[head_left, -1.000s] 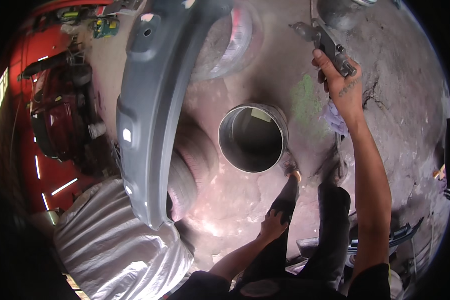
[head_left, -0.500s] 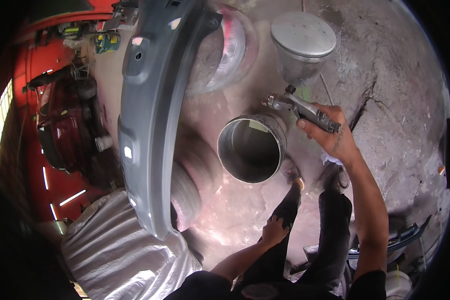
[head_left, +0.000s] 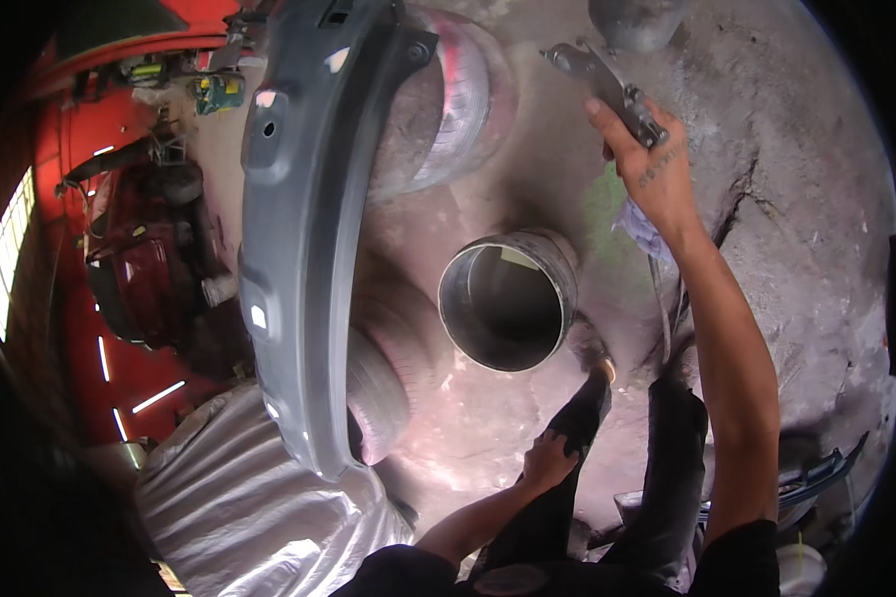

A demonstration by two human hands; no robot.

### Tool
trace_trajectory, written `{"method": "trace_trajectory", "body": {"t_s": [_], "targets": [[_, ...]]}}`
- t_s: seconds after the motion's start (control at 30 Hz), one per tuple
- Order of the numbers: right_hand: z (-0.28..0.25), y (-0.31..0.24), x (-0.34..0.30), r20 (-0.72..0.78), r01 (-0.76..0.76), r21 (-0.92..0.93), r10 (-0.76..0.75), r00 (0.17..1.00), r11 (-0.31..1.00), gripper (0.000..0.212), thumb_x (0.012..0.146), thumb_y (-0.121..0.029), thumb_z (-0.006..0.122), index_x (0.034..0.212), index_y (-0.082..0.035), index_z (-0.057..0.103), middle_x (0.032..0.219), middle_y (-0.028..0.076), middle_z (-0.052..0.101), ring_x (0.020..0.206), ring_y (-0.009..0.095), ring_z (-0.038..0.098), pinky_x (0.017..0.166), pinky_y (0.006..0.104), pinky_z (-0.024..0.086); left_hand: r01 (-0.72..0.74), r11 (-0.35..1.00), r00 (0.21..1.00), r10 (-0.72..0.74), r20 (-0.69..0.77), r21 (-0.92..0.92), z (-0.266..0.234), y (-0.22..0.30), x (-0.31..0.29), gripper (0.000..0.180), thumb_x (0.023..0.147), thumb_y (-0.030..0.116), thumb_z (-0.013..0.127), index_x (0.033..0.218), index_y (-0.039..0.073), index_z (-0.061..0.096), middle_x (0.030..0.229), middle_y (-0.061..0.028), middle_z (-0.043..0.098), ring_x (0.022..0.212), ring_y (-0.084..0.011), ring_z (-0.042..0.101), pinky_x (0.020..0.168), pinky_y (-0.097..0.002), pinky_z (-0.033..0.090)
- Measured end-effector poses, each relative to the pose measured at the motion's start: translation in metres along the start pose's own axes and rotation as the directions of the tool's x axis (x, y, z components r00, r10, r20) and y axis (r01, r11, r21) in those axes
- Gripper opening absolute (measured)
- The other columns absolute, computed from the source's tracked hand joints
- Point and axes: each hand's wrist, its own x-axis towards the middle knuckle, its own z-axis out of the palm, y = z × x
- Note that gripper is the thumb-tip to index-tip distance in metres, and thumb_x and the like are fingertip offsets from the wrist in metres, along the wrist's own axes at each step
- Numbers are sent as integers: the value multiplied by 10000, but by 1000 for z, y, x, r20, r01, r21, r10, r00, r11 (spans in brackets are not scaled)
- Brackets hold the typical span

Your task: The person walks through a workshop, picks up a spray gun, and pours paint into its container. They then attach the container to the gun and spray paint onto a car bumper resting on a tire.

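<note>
High on the right, my right hand (head_left: 657,164) is wrapped round a metal spray gun (head_left: 607,95), whose nozzle points left. The gun's grey cup (head_left: 637,22) is partly cut off by the upper edge. Under that hand hang a pale purple cloth (head_left: 642,231) and a thin hose (head_left: 660,313). My left hand (head_left: 551,461) rests on my dark-trousered left leg, fingers bent loosely over it, holding nothing. Left of the gun, a long grey bumper (head_left: 314,249) with several small pale patches stretches from the top edge downward.
Tyres (head_left: 463,99) lie beside and under the bumper. An open metal drum (head_left: 567,284) stands in front of my feet. A silver sheet (head_left: 259,497) covers something at lower left. Dark red car parts (head_left: 144,279) are by the red wall. Another curved part (head_left: 816,478) lies at lower right.
My right hand has moved up and away with the spray gun, carrying its cup partly out of view. More cloth and hose now show. My left hand stays on the leg.
</note>
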Motion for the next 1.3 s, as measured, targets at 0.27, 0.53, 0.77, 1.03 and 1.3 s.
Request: {"method": "trace_trajectory", "body": {"t_s": [0.27, 0.53, 0.77, 1.03, 1.3], "targets": [[-23, 0, -32, 388, 48, -7, -41, 921, 999, 559, 887, -444, 826, 1197, 15, 746, 956, 128, 751, 754, 229, 690, 760, 342, 552, -21, 1000, 1000, 21, -8, 10, -7, 5, 4, 451, 883, 400, 720, 1186, 66, 687, 1258, -196, 620, 1179, -434, 612, 924, -551, 565], [-19, -45, 12, 16, -12, 30, 12, 1000, 999, 475, 899, -408, 826, 1091, 20, 753, 672, 23, 624, 630, 114, 584, 602, 296, 476, -19, 1000, 1000, 19, -15, 7, -8, 6, 1, 456, 877, 402, 724, 1186, 68, 689, 1286, -198, 612, 1178, -433, 619, 925, -550, 569], [-14, -33, -91, 207, 81, 54, -90, 974, 995, 308, 929, -266, 804, 1058, 8, 748, 721, 60, 677, 608, 145, 616, 604, 305, 500, -4, 1000, 999, 3, -46, -29, 17, 7, -6, 419, 880, 381, 713, 1135, 50, 676, 1252, -191, 603, 1156, -415, 628, 888, -548, 576], [26, -15, -268, 747, 358, 161, -351, 564, 920, 407, 863, -219, 827, 1208, -51, 694, 967, 140, 733, 822, 326, 735, 723, 407, 590, 13, 992, 997, -23, -79, -124, 80, 1, -67, 634, 889, 408, 737, 1410, 124, 515, 1454, -216, 445, 1335, -467, 478, 980, -611, 520], [6, -25, -312, 713, 163, 8, -120, 691, 987, 479, 860, -296, 828, 1229, -17, 702, 1049, 172, 748, 829, 339, 732, 729, 408, 574, 116, 992, 954, -123, 274, 41, 51, -34, -165, 1101, 823, 542, 794, 1669, 287, 138, 1678, -286, 130, 1423, -617, 347, 947, -805, 442]]}}
